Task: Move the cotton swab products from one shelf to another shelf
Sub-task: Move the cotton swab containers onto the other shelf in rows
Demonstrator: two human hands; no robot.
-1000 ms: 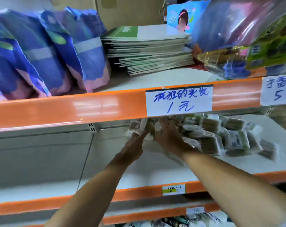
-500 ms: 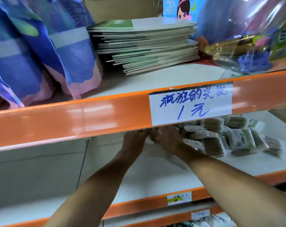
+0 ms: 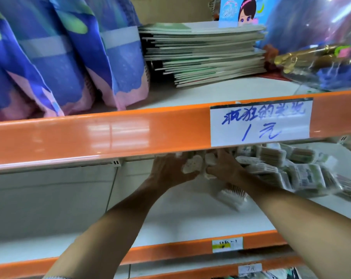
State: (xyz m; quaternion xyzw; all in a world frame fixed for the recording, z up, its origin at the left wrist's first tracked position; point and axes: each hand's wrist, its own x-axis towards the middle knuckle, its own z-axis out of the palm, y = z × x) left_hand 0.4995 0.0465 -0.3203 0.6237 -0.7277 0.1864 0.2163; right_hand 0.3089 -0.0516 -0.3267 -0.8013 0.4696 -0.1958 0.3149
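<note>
Since a moment ago one cotton swab pack (image 3: 232, 195) has slipped loose onto the white shelf (image 3: 190, 222)—left hand (image 3: 170, 172) and right hand (image 3: 225, 168) seemingly clamp packs (image 3: 192, 166) between them—squeeze evenly.

Two bare forearms are showing in the head view, both uncovered from the lower frame edge up to the wrist. The left hand (image 3: 171, 171) and the right hand (image 3: 226, 168) are wearing no gloves; no rings, watch or bands are showing. A narrow strip of pale fabric, possibly a sleeve edge, is appearing at the bottom edge by the left arm, too blurred to identify.
</note>
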